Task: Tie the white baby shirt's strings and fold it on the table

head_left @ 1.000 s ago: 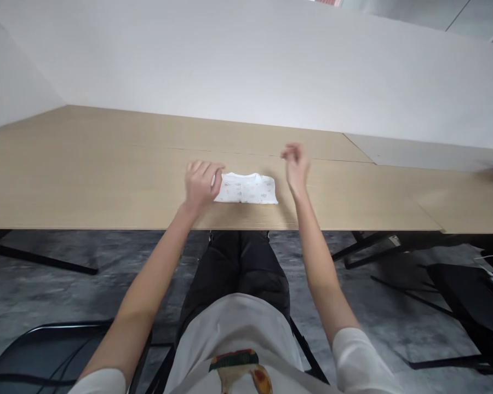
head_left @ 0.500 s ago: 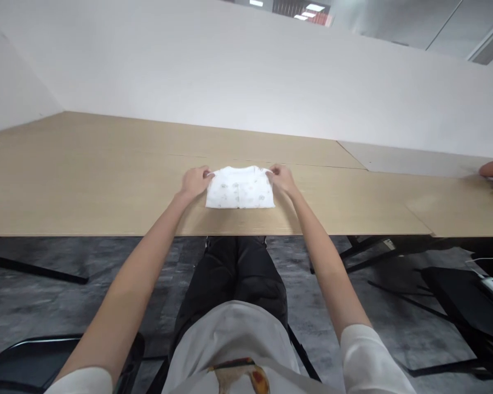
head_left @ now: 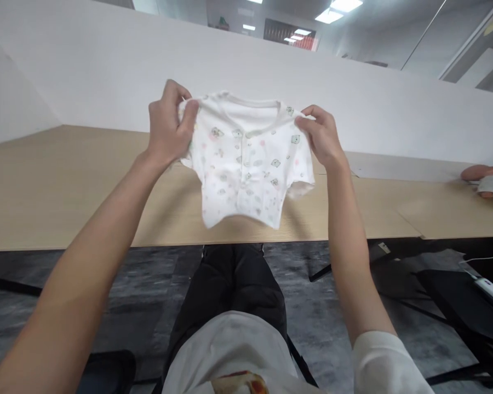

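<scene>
A small white baby shirt [head_left: 246, 158] with short sleeves, a front placket and a print of little figures hangs unfolded above the table. My left hand [head_left: 170, 120] pinches its shoulder and sleeve on the left between thumb and fingers. On the other side, my right hand [head_left: 321, 134] grips the opposite shoulder the same way. The neckline is stretched between the two hands and faces up. The lower hem hangs free, its edge curved, near the table's front edge. Part of the left sleeve is hidden behind my left hand.
A pale wooden table [head_left: 86, 191] runs across, with a white partition [head_left: 107, 65] behind it. Far right on the table lies a doll-like thing [head_left: 482, 178] in pale cloth. A black chair [head_left: 460, 306] with a white device on it stands at lower right.
The shirt was folded in half on the table with both hands at its upper corners. Both hands have lifted it, and it has dropped open to its full length.
</scene>
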